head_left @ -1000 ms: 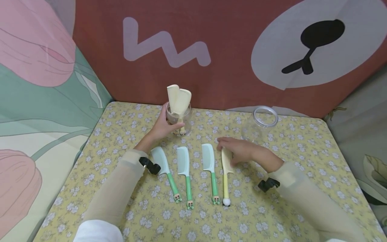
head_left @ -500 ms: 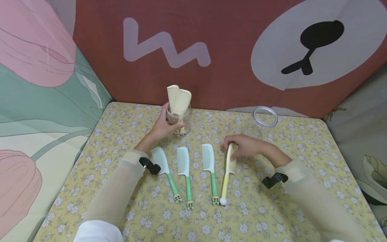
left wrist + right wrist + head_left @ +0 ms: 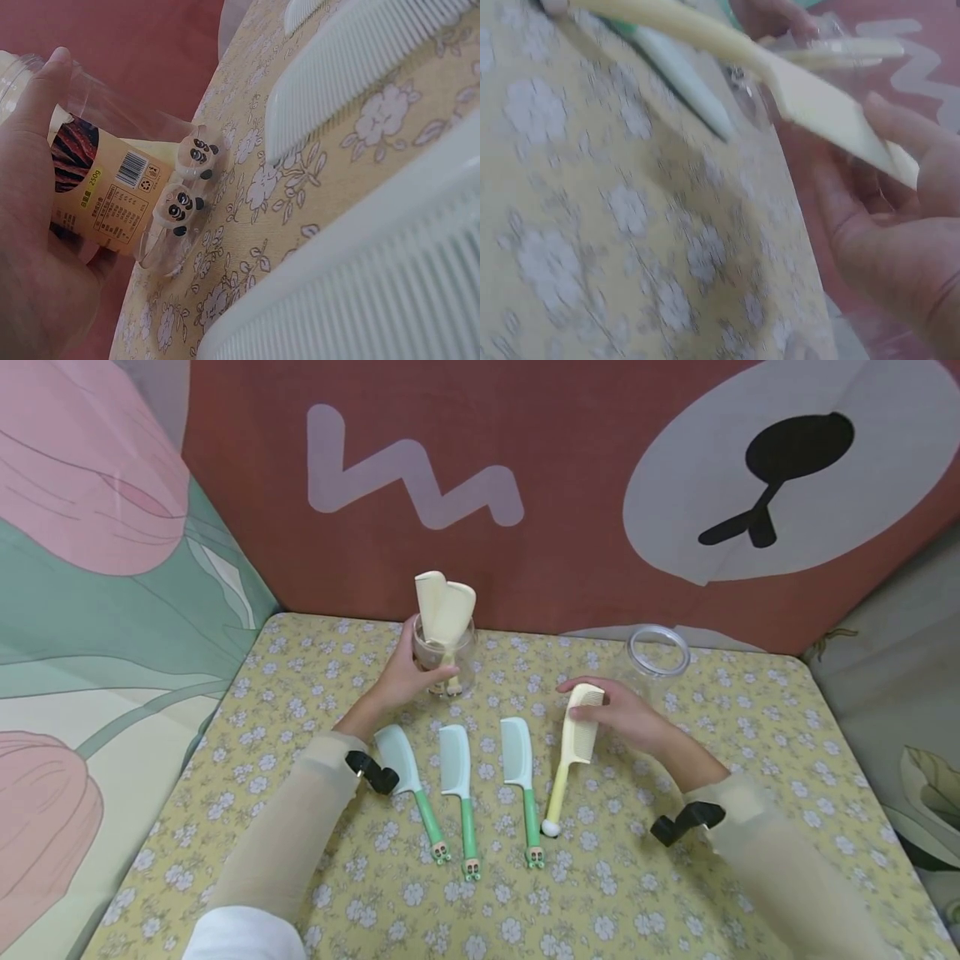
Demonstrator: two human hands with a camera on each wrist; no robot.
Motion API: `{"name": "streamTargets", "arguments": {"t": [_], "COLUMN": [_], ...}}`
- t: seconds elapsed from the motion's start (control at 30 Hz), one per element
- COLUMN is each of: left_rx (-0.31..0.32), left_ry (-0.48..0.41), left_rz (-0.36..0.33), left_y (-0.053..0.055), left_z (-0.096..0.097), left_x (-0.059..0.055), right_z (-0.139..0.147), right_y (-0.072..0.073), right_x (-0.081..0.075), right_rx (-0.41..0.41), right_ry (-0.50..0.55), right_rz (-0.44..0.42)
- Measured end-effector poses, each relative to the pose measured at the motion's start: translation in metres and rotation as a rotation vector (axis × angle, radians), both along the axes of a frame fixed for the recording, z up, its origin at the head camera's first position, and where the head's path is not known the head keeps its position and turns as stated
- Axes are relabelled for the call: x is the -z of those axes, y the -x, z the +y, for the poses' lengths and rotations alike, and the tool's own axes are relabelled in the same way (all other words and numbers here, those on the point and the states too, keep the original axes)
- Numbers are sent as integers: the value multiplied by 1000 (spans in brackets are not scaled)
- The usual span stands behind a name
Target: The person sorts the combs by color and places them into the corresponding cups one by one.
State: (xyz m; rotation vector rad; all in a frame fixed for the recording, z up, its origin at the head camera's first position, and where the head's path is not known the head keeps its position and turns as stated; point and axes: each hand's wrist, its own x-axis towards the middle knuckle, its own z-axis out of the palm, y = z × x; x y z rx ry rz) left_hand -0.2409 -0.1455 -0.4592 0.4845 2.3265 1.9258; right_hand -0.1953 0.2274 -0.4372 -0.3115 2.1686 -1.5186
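My left hand point(image 3: 408, 672) grips a clear plastic jar point(image 3: 161, 127) with a printed label, at the back of the table. Two cream combs point(image 3: 447, 610) stand in it heads up, and their panda-shaped handle ends point(image 3: 178, 206) show through the wall near the bottom. On the right, my right hand point(image 3: 626, 714) pinches the head of another cream comb point(image 3: 579, 735), thumb on one face and fingers behind. Its yellow handle slants down to a white ball-like end; the head is raised off the cloth. Three mint combs with green handles, the nearest to it being this comb point(image 3: 517, 752), lie between my arms.
A second clear jar point(image 3: 658, 652) stands open-mouthed behind my right hand. The other mint combs, a middle one point(image 3: 454, 760) and a left one point(image 3: 399, 758), lie beside my left forearm. A brown printed cloth wall point(image 3: 562, 552) rises behind the table.
My right hand has taken hold of the cream comb's head and lifted it, moving slightly right and back. The comb now tilts and its teeth show. My left hand and its jar stay put.
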Motion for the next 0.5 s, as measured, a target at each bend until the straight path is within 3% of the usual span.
{"name": "streamTargets", "arguments": {"t": [0.23, 0.5], "left_rx": [2, -1], "left_ry": [-7, 0], "left_rz": [-1, -9], "left_y": [-1, 0], "left_z": [0, 0], "left_x": [-2, -1], "right_z": [-9, -8], "right_y": [-10, -11], "right_x": [-5, -15], "right_rx": [36, 6], "right_ry": [190, 303], "right_rz": [-73, -91]}}
